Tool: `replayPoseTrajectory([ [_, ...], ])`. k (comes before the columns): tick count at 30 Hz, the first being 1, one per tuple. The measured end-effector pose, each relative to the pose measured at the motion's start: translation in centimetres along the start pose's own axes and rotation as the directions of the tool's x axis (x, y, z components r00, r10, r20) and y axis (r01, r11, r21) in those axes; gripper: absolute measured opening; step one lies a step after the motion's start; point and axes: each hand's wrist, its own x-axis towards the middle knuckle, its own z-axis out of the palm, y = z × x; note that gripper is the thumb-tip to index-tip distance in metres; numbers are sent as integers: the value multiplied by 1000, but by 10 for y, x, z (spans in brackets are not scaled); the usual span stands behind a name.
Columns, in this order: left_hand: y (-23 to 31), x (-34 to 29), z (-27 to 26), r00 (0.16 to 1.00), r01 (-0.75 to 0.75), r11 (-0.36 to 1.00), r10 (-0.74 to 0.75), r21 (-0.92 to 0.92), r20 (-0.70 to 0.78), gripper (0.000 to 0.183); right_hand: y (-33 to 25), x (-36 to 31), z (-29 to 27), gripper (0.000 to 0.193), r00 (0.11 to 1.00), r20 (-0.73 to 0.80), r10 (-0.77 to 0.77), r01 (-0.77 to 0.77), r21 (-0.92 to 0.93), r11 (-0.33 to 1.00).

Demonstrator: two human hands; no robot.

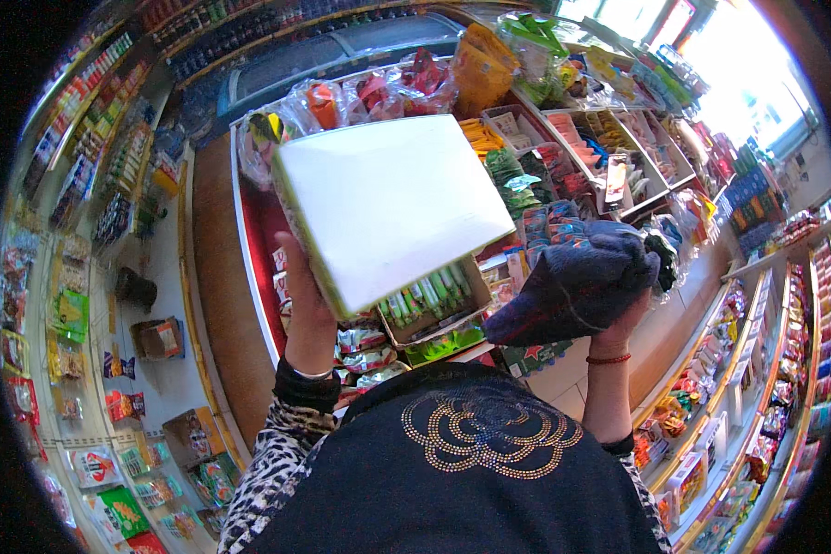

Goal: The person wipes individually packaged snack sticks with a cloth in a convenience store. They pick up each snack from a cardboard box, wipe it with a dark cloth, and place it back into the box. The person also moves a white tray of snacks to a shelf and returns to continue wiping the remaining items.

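Shelves (186,295) fill the left of my frame, loaded with small bright packets and curving with the lens. Beside them, left of centre, a bare brown strip (217,277) runs alongside the red-sided worktop (262,226). My left hand (307,300) grips a white-topped box (392,198) by its left edge; the box sits mid-frame, above the goods. Behind it, at top centre, I see a blue glass-topped case (351,42), with clear plastic bags (369,92) along the worktop's far end. Right of the box, trays of packets (665,180) stand in rows. Right of centre, my right hand (626,319) is closed around a dark cloth (577,277). Pale floor tiles (563,402) show below the cloth. Strong daylight washes out the window (748,74) at upper right, and tiered shelving (757,346) bends down the right edge, crowded with colourful packages.
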Motion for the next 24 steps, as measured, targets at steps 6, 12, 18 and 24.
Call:
replayPoseTrajectory([
  [6,-57,24,90,579,-525,248,-597,814,555,31,-32,-29,-24,52,996,80,-27,30,-33,999],
  [12,-164,8,154,153,-850,227,-757,475,635,17,-57,-86,-52,52,933,-327,-149,2,-410,912],
  [18,-239,-9,180,-91,-829,420,-754,370,650,12,-96,-175,-73,48,817,-517,-256,-32,-483,875],
  [24,-279,-25,227,-398,-710,667,-644,225,654,38,-98,-225,-92,26,606,-614,-506,-103,-691,715],
])
